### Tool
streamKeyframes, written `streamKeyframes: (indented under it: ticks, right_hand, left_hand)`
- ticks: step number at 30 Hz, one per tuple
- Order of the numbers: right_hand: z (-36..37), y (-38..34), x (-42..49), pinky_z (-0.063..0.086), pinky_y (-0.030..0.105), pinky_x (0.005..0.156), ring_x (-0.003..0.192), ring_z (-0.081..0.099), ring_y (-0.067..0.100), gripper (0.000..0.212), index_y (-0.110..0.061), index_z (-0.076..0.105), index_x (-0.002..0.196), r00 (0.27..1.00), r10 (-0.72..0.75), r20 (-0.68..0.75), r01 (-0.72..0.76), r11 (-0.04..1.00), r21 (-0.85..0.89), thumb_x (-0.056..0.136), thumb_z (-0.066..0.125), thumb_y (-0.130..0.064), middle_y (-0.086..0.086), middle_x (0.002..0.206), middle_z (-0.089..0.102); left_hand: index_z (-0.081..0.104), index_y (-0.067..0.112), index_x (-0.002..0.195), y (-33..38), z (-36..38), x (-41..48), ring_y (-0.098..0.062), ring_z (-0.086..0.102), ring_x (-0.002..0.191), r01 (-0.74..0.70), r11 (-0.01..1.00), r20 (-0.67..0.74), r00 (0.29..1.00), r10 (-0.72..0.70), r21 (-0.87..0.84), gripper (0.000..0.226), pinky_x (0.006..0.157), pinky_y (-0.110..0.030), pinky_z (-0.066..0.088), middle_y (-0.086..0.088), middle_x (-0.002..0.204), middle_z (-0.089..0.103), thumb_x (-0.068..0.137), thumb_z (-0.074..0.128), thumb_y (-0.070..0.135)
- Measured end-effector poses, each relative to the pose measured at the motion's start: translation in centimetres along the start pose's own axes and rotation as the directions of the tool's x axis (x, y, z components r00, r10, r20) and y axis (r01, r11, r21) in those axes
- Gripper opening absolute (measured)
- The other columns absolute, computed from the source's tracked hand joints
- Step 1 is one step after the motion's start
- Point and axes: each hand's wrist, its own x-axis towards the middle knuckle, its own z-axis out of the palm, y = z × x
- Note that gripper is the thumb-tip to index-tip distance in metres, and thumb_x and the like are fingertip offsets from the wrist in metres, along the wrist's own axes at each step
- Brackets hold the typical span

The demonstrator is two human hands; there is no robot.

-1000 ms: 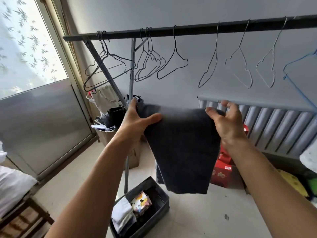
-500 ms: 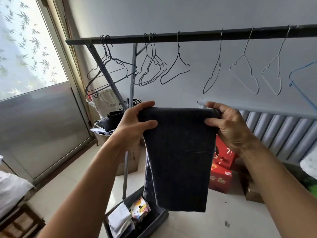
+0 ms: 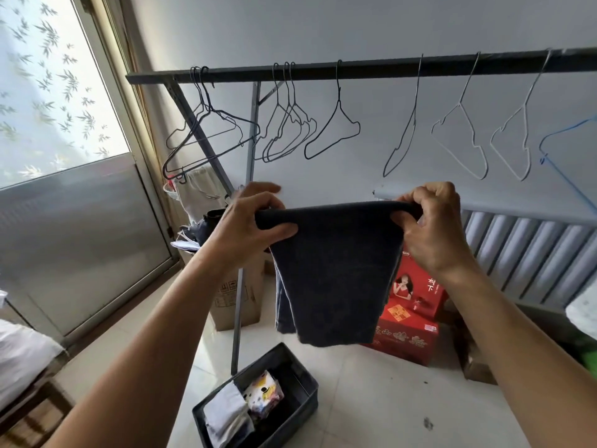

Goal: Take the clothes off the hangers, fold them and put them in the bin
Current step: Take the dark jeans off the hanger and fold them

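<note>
A pale tiled floor and a grey wall sit behind a dark clothes rail, where every wire hanger in view hangs bare. The dark garment is held up in the air in front of the rail, above and a little to the right of the bin. The left hand and right hand each pinch one end of its top fold, thumb in front and fingers curled behind. Held taut like this, the doubled cloth hangs straight, probably so the layers line up for the next fold. The grey bin stands on the floor just below, within easy reach. I count about ten hangers, though the left cluster overlaps. There is one garment in hand, two folded pieces visible in the bin, two red boxes and one cardboard box.
</note>
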Motion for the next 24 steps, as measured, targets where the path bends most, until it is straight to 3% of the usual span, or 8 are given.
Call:
streamKeyframes:
  ticks: [3, 7, 11, 14, 17, 20, 22, 24]
  right_hand:
    - [0.7, 0.4, 0.5, 0.038, 0.029, 0.094, 0.113, 0.046, 0.026, 0.015, -0.008, 0.066, 0.103, 0.998, 0.061, 0.007, -0.061, 0.997, 0.053, 0.088, 0.067, -0.011, 0.008, 0.111, 0.044]
    - [1.9, 1.1, 0.4, 0.041, 0.031, 0.094, 0.112, 0.051, 0.03, 0.018, -0.013, 0.066, 0.105, 0.986, 0.167, -0.011, -0.164, 0.976, 0.144, 0.087, 0.067, -0.014, 0.011, 0.112, 0.047]
    - [2.9, 1.0, -0.6, 0.044, 0.042, 0.099, 0.116, 0.049, 0.027, 0.039, -0.015, 0.055, 0.121, 0.98, 0.199, -0.015, -0.196, 0.971, 0.134, 0.085, 0.07, -0.02, 0.011, 0.126, 0.043]
    - [2.9, -1.1, -2.0, 0.052, 0.032, 0.082, 0.093, 0.059, 0.015, 0.026, -0.016, 0.057, 0.116, 0.977, 0.2, 0.076, -0.213, 0.939, 0.271, 0.091, 0.064, -0.02, 0.007, 0.116, 0.056]
    - [3.1, -3.7, -4.4, 0.058, 0.027, 0.071, 0.086, 0.067, 0.019, 0.016, -0.018, 0.059, 0.109, 0.961, 0.168, 0.222, -0.254, 0.854, 0.453, 0.095, 0.058, -0.026, -0.001, 0.099, 0.064]
    - [3.6, -5.3, -6.5, 0.058, 0.04, 0.083, 0.093, 0.068, 0.014, 0.051, -0.023, 0.053, 0.12, 0.906, 0.143, 0.399, -0.341, 0.806, 0.484, 0.084, 0.058, -0.058, -0.009, 0.103, 0.064]
    - [4.1, -6.0, -7.7, 0.053, 0.045, 0.094, 0.101, 0.064, 0.01, 0.067, -0.029, 0.04, 0.13, 0.832, 0.144, 0.536, -0.425, 0.786, 0.45, 0.077, 0.065, -0.06, -0.015, 0.111, 0.061]
    - [4.9, -6.2, -8.6, 0.046, 0.049, 0.102, 0.113, 0.06, 0.016, 0.084, -0.037, 0.026, 0.136, 0.835, 0.156, 0.528, -0.399, 0.832, 0.384, 0.071, 0.074, -0.06, -0.012, 0.126, 0.058]
  left_hand:
    - [0.062, 0.0, 0.092, 1.0, 0.4, 0.3, -0.006, 0.057, 0.054, 0.099, 0.967, 0.025, 0.995, -0.096, -0.235, 0.017, 0.041, -0.016, 0.044, -0.003, 0.072, 0.059, 0.083, 0.075, 0.007]
    - [0.064, 0.003, 0.094, 1.8, 1.0, 0.8, -0.003, 0.056, 0.05, 0.106, 0.956, -0.001, 0.994, -0.111, -0.275, 0.017, 0.04, -0.013, 0.041, -0.001, 0.068, 0.06, 0.084, 0.075, 0.01]
    - [0.068, 0.011, 0.089, 2.0, 1.7, 1.1, -0.01, 0.064, 0.062, 0.124, 0.953, -0.002, 0.992, -0.13, -0.275, 0.016, 0.058, -0.029, 0.055, -0.001, 0.071, 0.067, 0.079, 0.079, 0.016]
    - [0.07, 0.019, 0.084, 1.9, 2.6, 1.2, -0.018, 0.069, 0.071, 0.157, 0.963, -0.029, 0.986, -0.167, -0.221, 0.018, 0.072, -0.04, 0.06, -0.001, 0.074, 0.07, 0.073, 0.081, 0.026]
    - [0.068, 0.02, 0.081, 2.3, 3.5, 1.2, -0.022, 0.07, 0.074, 0.209, 0.952, -0.069, 0.971, -0.229, -0.223, 0.02, 0.072, -0.043, 0.06, -0.003, 0.074, 0.071, 0.07, 0.082, 0.028]
    - [0.066, 0.019, 0.08, 2.8, 4.1, 1.2, -0.023, 0.068, 0.074, 0.277, 0.928, -0.112, 0.943, -0.312, -0.249, 0.025, 0.075, -0.045, 0.059, -0.002, 0.074, 0.069, 0.067, 0.082, 0.033]
    - [0.065, 0.018, 0.082, 3.4, 4.1, 1.3, -0.024, 0.069, 0.079, 0.31, 0.899, -0.132, 0.922, -0.364, -0.309, 0.034, 0.078, -0.047, 0.059, -0.003, 0.079, 0.07, 0.06, 0.078, 0.04]
    - [0.063, 0.018, 0.086, 4.1, 4.2, 1.5, -0.026, 0.07, 0.085, 0.332, 0.851, -0.122, 0.903, -0.411, -0.406, 0.037, 0.083, -0.048, 0.058, -0.007, 0.088, 0.07, 0.061, 0.077, 0.041]
